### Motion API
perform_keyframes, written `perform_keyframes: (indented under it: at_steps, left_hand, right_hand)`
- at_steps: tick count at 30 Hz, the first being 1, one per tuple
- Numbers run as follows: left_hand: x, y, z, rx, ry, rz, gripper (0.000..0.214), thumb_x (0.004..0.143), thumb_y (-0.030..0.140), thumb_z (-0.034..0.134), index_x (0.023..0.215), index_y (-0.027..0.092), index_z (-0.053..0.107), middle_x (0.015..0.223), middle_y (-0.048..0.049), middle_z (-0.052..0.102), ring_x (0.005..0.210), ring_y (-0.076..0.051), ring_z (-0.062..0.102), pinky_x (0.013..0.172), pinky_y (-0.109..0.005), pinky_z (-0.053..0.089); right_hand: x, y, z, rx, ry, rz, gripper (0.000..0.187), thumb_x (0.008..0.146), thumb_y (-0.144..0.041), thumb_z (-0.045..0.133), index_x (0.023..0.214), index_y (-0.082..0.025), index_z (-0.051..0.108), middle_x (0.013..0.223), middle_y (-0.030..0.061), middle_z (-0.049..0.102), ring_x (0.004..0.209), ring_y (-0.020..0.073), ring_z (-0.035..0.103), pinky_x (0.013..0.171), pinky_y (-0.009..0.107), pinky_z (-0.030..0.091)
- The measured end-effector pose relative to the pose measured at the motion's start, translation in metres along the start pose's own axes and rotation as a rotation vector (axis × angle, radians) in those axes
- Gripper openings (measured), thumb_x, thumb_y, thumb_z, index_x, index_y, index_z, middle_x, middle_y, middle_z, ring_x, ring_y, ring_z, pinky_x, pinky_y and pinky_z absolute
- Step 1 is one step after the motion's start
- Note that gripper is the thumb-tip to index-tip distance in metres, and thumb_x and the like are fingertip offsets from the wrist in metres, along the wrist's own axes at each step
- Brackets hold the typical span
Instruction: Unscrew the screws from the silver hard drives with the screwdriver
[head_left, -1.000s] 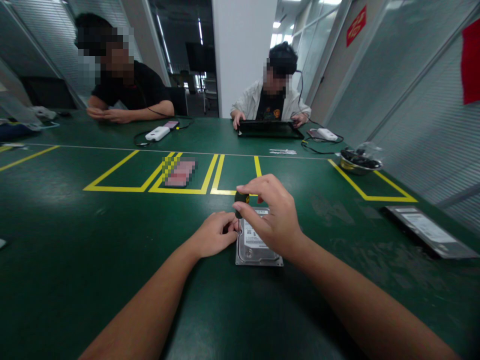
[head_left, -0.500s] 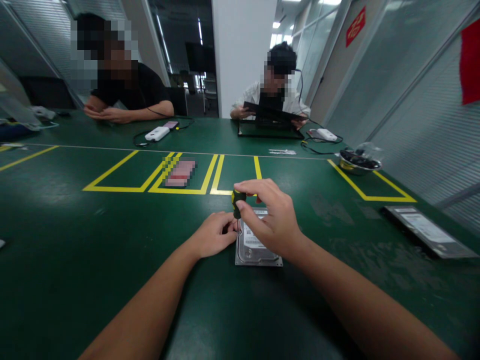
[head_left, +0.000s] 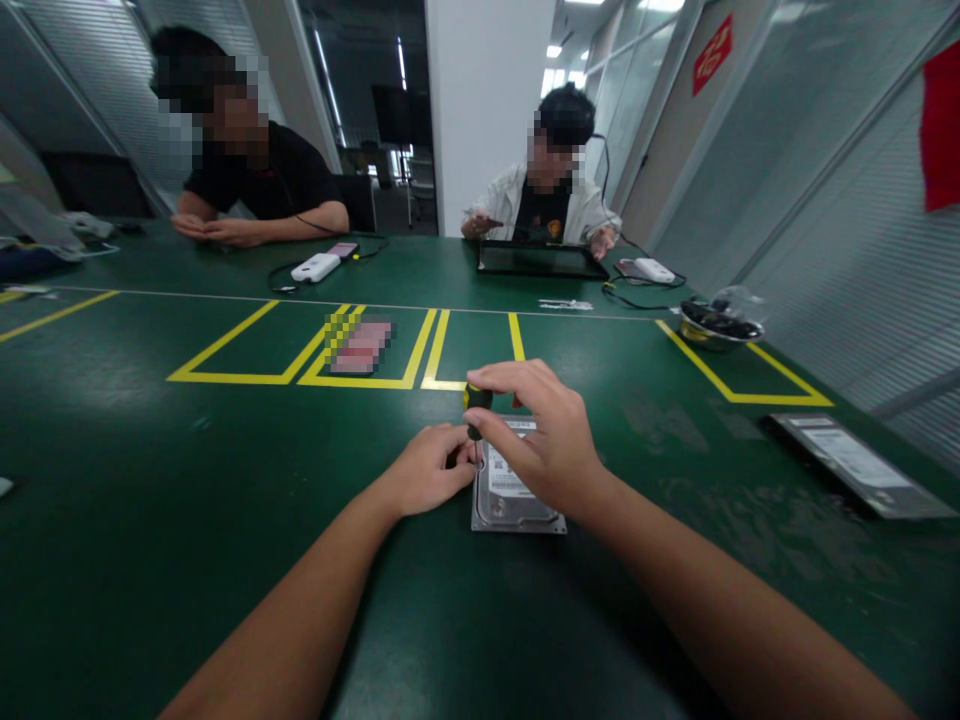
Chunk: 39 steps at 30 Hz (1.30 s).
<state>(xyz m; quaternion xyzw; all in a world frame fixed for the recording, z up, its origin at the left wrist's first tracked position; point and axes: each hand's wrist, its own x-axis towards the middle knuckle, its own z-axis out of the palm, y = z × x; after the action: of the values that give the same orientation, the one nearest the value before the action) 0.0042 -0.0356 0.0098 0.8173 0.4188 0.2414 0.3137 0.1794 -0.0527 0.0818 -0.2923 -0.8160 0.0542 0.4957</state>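
A silver hard drive (head_left: 516, 500) with a white label lies flat on the green table (head_left: 150, 470) in front of me. My right hand (head_left: 544, 440) is closed round the black and yellow handle of a small screwdriver (head_left: 476, 405), held upright over the drive's near left corner. My left hand (head_left: 431, 468) rests on the table against the drive's left edge, fingers curled by the screwdriver's tip, which they partly hide.
Yellow tape boxes (head_left: 360, 350) mark the table. A second flat drive (head_left: 855, 460) lies at the right, a bowl (head_left: 720, 325) of small parts behind it. Two people sit at the far side, one with a dark flat panel (head_left: 540, 260), and a white charger (head_left: 315, 267) with cables lies there.
My right hand's fingers have shifted round the screwdriver handle, which shows more yellow. The far person lifted the dark panel, then laid it flat again.
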Motion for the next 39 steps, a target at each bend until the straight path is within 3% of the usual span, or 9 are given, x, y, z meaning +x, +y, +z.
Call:
perform_keyframes:
  at_steps: [23,30,39]
  left_hand:
    - [0.0039,-0.0035,0.0013,-0.012,0.015,-0.001,0.009,0.071,0.016,0.050,0.065,0.018,0.044,0.066,0.0027,0.049,0.064,-0.014,0.044,0.061,-0.027,0.031]
    - [0.0029,-0.0015,0.0040,0.025,0.043,-0.063,0.008,0.070,0.016,0.052,0.064,0.018,0.046,0.064,0.0020,0.050,0.064,-0.015,0.045,0.059,-0.027,0.030]
    - [0.0060,-0.0007,-0.0041,-0.035,-0.039,-0.068,0.005,0.067,0.014,0.052,0.068,0.018,0.048,0.066,0.0031,0.052,0.064,-0.014,0.047,0.059,-0.027,0.031]
  right_hand:
    - [-0.0001,-0.0004,-0.0006,0.028,-0.023,0.076,0.027,0.086,-0.021,0.059,0.114,-0.022,0.060,0.109,0.0046,0.068,0.098,0.0182,0.061,0.081,0.036,0.049]
    - [-0.0018,0.0049,0.0034,0.062,0.076,0.027,0.029,0.080,-0.026,0.070,0.107,-0.022,0.061,0.098,0.0049,0.062,0.093,0.0180,0.058,0.074,0.034,0.050]
    - [0.0042,0.0003,-0.0016,0.006,0.037,0.072,0.019,0.084,-0.020,0.061,0.103,-0.020,0.061,0.095,0.0041,0.066,0.089,0.0175,0.060,0.078,0.035,0.049]
